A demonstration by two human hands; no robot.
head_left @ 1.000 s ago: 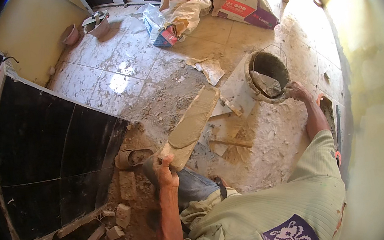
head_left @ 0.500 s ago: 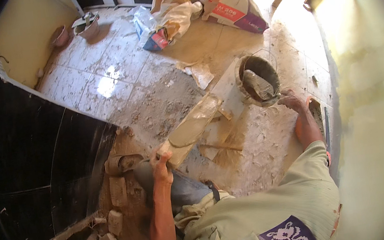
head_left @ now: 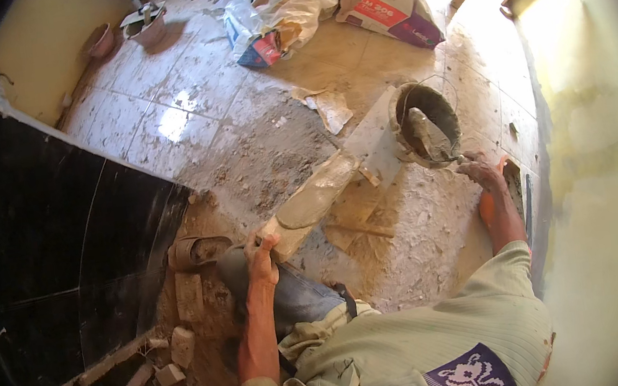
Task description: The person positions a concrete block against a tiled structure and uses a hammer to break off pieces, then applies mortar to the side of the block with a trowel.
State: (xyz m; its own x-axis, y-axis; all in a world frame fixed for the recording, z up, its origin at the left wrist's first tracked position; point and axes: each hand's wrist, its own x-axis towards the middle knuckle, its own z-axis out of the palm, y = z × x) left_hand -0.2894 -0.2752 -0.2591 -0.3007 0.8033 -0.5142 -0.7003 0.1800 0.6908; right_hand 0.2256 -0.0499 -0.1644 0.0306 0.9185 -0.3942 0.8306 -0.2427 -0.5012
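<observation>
My left hand point(head_left: 261, 259) grips the near end of a long, narrow beige tile strip point(head_left: 293, 240). Wet grey mortar point(head_left: 317, 197) covers most of the strip's upper face. The strip slants away from me toward the bucket. My right hand point(head_left: 480, 169) is closed round the handle of a trowel, and the mortar-smeared trowel blade point(head_left: 425, 132) reaches inside the round bucket point(head_left: 401, 152). That bucket is crusted with mortar and has a thin wire handle. How much mortar lies in it is hard to see.
Grey rubble point(head_left: 262, 160) is strewn over the tiled floor ahead. Farther back lie a red and white bag point(head_left: 390, 5) and crumpled wrappings point(head_left: 296, 21). Two bowls stand at the far left, including a pink bowl point(head_left: 101, 41). Black panels point(head_left: 59, 231) flank my left, a yellow wall point(head_left: 598, 157) my right.
The trowel blade has shifted and tilted inside the bucket, with my right hand still on its handle. My left hand keeps hold of the tile strip. The whole view has shifted slightly.
</observation>
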